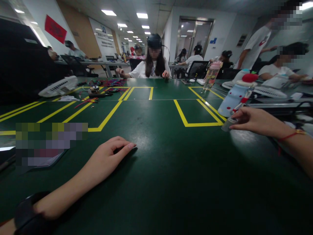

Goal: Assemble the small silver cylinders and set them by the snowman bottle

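My right hand (254,121) pinches a small grey cylinder (228,125) between thumb and fingers, tilted just over the table at the corner of a yellow-taped outline. Right behind it stands a light-blue bottle (230,99) with red spots and a red top. My left hand (110,155) lies on the green table (156,182), its fingers loosely bent and the thumb stretched forward near the index fingertip. Nothing shows in it. To its left is a phone-like flat object (49,163), mostly blurred out by pixelation.
Yellow tape (202,124) marks outlines on the table. Red and dark wires (114,85) and small parts lie at the far left beside a white fan (60,86). A clear bottle with a pink lid (212,76) stands far right. A person (153,62) sits opposite.
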